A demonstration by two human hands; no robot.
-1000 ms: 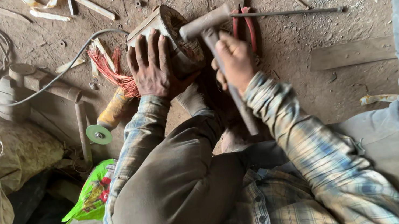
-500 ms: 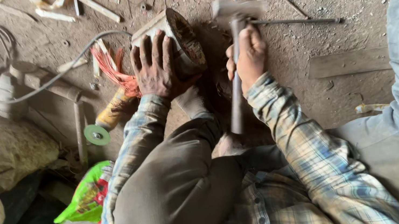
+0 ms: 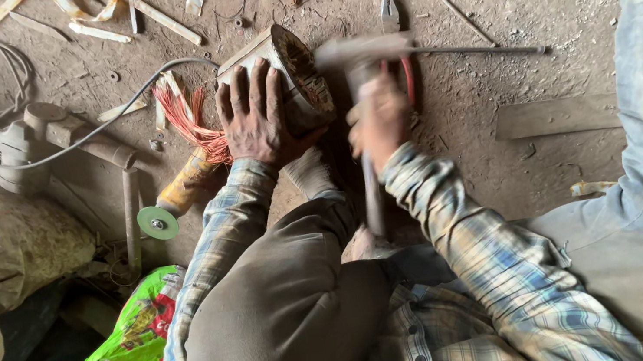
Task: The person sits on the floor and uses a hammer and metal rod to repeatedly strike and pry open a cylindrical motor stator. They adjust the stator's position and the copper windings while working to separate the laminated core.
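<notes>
Pressing down with fingers spread, the left hand steadies a metal motor stator on the dirt floor at 12 o'clock. The right hand, fingers wrapped around the handle, grips a hammer, its blurred head just beside the stator. Copper wire strands fan out at 10 o'clock.

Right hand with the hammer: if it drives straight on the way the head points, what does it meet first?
Most likely the open end of the metal motor housing that the left hand pins down. The right hand holds the hammer, blurred, with its head beside that end. Depth is unclear; the red-handled pliers lie just behind.
</notes>
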